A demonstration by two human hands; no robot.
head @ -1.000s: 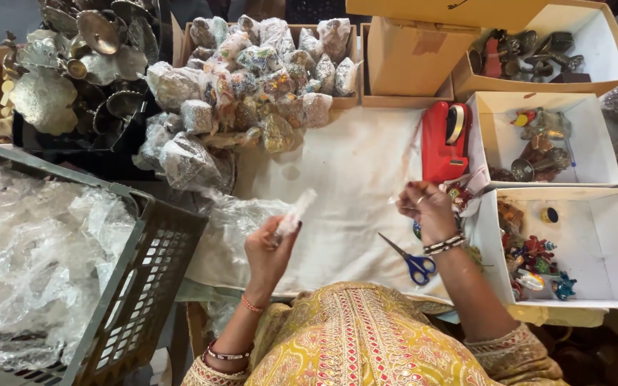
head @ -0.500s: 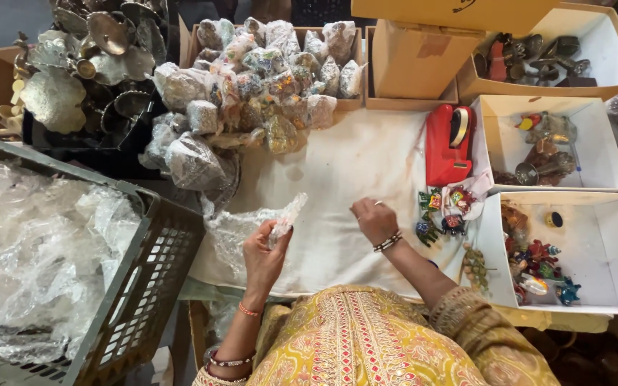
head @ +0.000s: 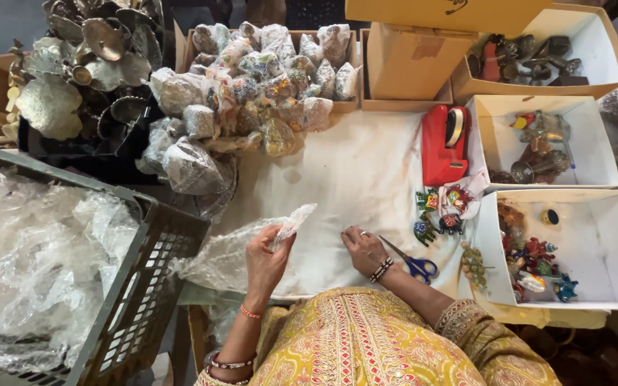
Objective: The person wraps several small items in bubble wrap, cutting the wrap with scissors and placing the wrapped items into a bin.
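On white cloth (head: 352, 179), right hand (head: 363, 249) returned beside scissors (head: 413, 264).

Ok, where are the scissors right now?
In the head view, the blue-handled scissors lie on the white cloth just right of the right hand, below the red tape dispenser.

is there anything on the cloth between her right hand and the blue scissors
Nothing visible. The right hand rests flat on the white cloth, and the blue-handled scissors lie just beside its wrist, blades pointing toward the hand. The left hand holds a small bubble-wrap piece on the other side.
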